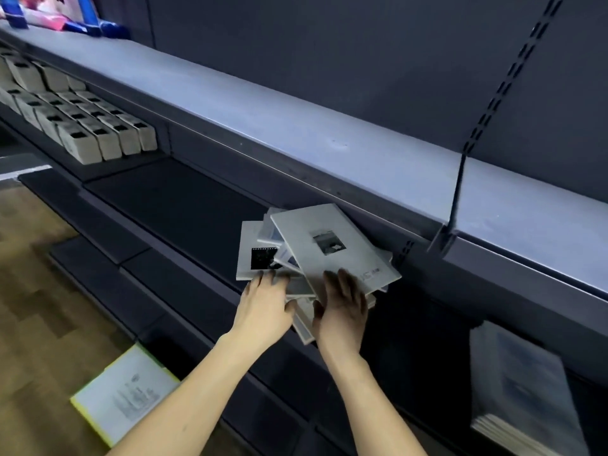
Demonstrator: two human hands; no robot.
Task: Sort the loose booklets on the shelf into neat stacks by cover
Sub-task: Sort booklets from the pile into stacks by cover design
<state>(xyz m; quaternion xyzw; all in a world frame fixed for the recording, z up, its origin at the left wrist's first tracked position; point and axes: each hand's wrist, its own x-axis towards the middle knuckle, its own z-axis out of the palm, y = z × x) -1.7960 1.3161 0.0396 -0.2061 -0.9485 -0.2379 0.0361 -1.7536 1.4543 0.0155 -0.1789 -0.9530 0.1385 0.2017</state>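
Fanning loose booklets (316, 258) on dark shelf (184, 205), centre frame. Left hand (263, 307) flat, grip spread on film-square cover (255, 255); right hand (342, 307) likewise on top grey cover (332, 245). Best slid apart singly, matched covers squared.

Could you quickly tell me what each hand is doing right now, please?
Left hand: open, fingers resting on the loose booklets.
Right hand: open, fingers on the top booklet.
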